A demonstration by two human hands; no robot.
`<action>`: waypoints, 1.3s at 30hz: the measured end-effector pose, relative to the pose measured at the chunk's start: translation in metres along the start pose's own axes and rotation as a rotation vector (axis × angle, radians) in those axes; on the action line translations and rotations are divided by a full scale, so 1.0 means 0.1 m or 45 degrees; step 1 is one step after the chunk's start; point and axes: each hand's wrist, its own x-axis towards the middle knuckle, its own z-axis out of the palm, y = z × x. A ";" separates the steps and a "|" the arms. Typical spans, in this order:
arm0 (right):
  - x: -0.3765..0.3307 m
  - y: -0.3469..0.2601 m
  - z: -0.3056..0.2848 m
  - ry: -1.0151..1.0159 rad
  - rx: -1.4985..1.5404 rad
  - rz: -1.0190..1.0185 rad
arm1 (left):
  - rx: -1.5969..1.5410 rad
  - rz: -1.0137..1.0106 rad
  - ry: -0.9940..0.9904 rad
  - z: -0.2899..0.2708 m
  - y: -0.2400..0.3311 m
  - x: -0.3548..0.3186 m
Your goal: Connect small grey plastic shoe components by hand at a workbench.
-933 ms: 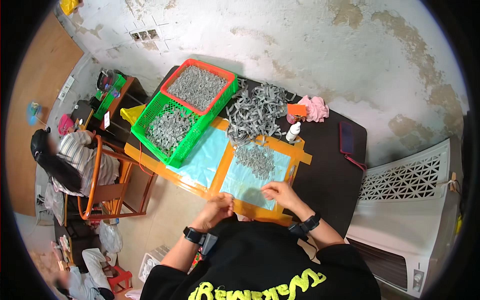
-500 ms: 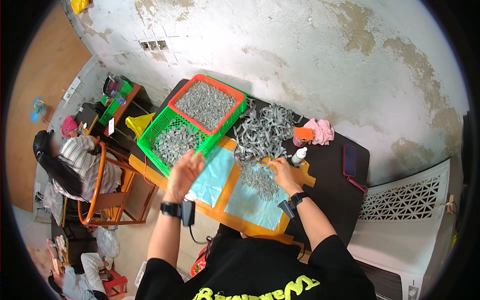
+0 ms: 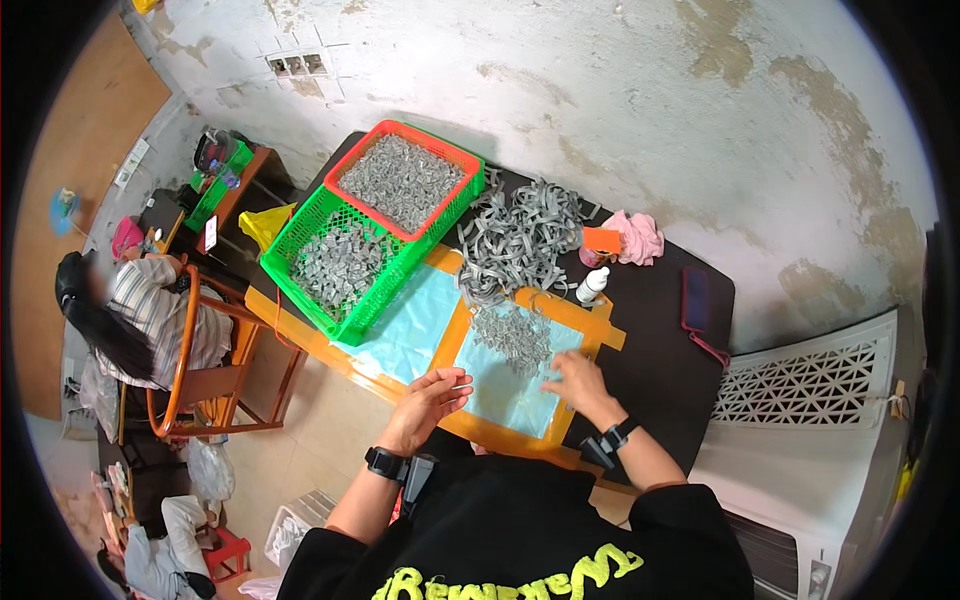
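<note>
Over the front edge of the table, my left hand (image 3: 430, 402) has its fingers bent and pressed together; anything in them is too small to make out. My right hand (image 3: 582, 388) is closed in a pinch above the right of a light blue sheet (image 3: 497, 397), what it holds being unclear. Between and beyond my hands, small grey pieces (image 3: 512, 338) lie heaped on that sheet. Behind them rises a tangled pile of grey strips (image 3: 525, 240). To the left, a green basket (image 3: 350, 333) holds small grey pieces, and a red basket (image 3: 470, 165) full of similar ones rests on its far part.
Orange tape (image 3: 452, 340) borders the sheets on the dark table (image 3: 650, 365). Beyond the right hand stand a white bottle (image 3: 592, 286), an orange-topped can (image 3: 598, 247), a pink cloth (image 3: 637, 238) and a phone (image 3: 695, 298). A person sits on a wooden chair (image 3: 195, 385) at left.
My left hand has come from the green basket down and right to the table's front edge. My right hand has drawn back from the strips toward me. The view has shifted slightly.
</note>
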 end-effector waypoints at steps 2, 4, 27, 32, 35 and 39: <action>-0.16 -0.07 0.10 -0.118 -0.026 0.006 | 0.002 -0.007 0.003 0.02 -0.09 0.04; -0.18 0.02 0.24 -0.065 0.040 0.036 | 0.104 -0.049 -0.021 0.04 -0.20 0.10; -1.42 -0.30 -0.23 -0.885 1.274 0.352 | 2.013 0.875 -0.075 0.26 -0.85 1.23; -1.37 -0.33 -0.31 -0.950 0.982 0.244 | 2.058 0.887 -0.205 0.18 -0.87 1.34; -1.31 -0.27 -0.33 -0.724 1.046 0.372 | 2.116 0.846 -0.210 0.33 -0.72 1.23; -1.06 -0.45 -0.65 -0.257 1.166 0.076 | 1.111 0.362 -0.319 0.42 -0.49 0.94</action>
